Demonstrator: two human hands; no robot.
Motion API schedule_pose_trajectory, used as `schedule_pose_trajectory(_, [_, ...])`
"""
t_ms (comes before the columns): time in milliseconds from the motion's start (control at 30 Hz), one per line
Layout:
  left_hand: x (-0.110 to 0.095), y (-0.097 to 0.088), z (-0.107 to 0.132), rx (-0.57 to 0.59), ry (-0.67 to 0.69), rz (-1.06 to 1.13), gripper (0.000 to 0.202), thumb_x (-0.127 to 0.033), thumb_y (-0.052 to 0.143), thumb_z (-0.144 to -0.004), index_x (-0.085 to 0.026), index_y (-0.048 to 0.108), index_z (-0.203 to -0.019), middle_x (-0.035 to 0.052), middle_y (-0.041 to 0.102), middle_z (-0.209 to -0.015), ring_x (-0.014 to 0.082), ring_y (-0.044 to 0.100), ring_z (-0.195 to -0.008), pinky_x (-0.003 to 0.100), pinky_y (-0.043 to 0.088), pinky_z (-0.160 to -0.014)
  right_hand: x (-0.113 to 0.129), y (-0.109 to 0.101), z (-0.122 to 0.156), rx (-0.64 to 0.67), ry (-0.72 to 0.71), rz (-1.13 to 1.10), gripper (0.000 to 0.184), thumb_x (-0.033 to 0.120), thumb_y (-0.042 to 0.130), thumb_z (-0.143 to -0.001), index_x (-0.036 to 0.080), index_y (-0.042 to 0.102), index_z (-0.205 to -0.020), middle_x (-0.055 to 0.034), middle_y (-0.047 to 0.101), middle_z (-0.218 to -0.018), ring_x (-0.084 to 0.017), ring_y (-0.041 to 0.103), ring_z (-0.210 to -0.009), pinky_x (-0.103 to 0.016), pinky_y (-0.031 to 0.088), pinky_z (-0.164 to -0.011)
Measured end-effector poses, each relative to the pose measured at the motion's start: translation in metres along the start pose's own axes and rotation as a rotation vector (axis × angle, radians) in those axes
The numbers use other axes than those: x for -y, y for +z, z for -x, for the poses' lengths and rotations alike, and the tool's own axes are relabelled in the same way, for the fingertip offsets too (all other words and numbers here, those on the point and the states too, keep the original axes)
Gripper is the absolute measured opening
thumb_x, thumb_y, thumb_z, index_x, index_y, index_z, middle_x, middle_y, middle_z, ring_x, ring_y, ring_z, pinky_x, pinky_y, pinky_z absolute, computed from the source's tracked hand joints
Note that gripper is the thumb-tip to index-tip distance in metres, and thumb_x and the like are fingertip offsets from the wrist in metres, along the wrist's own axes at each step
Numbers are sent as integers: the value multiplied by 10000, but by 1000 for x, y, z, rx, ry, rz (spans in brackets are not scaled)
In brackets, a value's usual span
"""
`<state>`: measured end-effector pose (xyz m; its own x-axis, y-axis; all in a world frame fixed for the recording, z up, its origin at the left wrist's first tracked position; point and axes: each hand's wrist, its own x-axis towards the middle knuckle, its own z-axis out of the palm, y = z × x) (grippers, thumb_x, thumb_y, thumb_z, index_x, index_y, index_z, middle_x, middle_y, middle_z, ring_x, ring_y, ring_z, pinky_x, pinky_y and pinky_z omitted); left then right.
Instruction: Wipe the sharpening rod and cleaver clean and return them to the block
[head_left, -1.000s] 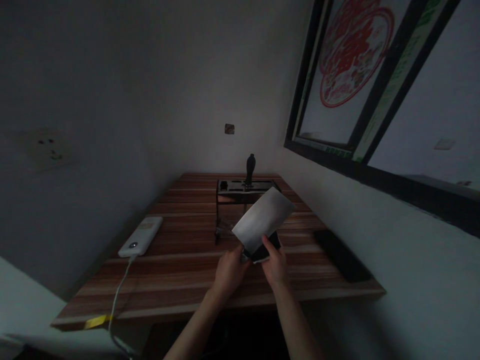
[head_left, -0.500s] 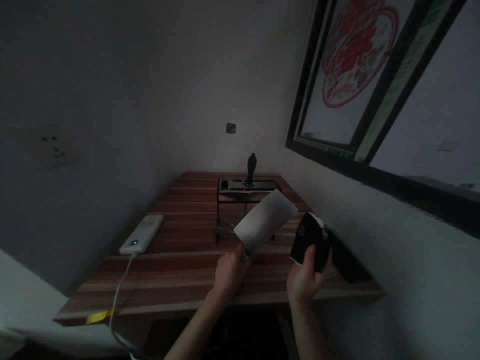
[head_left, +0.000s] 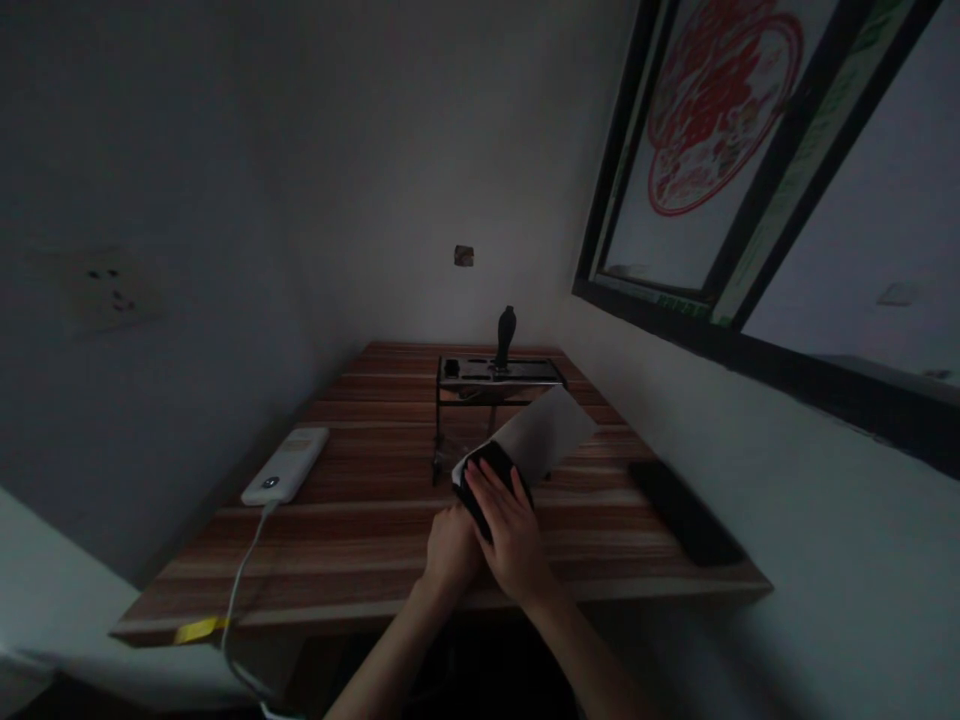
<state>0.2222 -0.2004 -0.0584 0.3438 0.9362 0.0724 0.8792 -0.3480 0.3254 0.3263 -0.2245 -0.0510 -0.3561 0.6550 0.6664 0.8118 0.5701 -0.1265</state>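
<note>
My left hand (head_left: 452, 545) is wrapped round the handle of a cleaver (head_left: 556, 430), whose broad blade points up and to the right. With fingers laid over it, my right hand (head_left: 511, 535) holds a black cloth (head_left: 477, 505) with a pale edge against the lower part of the blade, close to the handle. The cloth and fingers hide that part of the blade, and the cleaver's handle is hidden too. Behind the blade stands a dark metal knife rack (head_left: 438, 415), with a black knife handle (head_left: 506, 335) upright in its top.
On the wooden table (head_left: 360, 520), a white power bank (head_left: 286, 467) with a white cable (head_left: 238, 580) lies at the left. A flat black object (head_left: 686, 512) is near the right edge, beside the wall. Yellow tape (head_left: 196, 630) marks the front left edge.
My right hand has brought the black cloth left from beside the cleaver onto its blade. My left hand keeps the cleaver almost in place. The flat black object at right is now uncovered.
</note>
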Motion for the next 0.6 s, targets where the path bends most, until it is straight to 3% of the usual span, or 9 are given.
schedule_pose_trajectory(200, [4,4,1,-53,-22,109,323,-209,389,-829,-159,556,-1102,107,625,-1050,213,585,-948,258,420,-796,3,0,0,53,-38,42,553,183,342,-863,157,147,-1380,-58,346,-1374,-182,249,-1291,-446,158,-1068])
schedule_pose_trajectory(367, [2,1,-1,-35,-28,105,267,-222,440,-791,-159,604,-992,106,658,-935,208,618,-853,266,435,-735,-4,-4,-6,69,-45,94,544,233,359,-871,167,169,-1376,-49,336,-1379,-187,236,-1296,-443,145,-1067])
schedule_pose_trajectory(600, [0,2,-2,-62,-108,133,259,-209,382,-808,-147,627,-864,104,670,-876,195,622,-827,249,424,-712,-12,-9,-20,-9,-111,125,478,241,368,-881,196,268,-1347,-38,403,-1339,-167,291,-1273,-404,174,-1059])
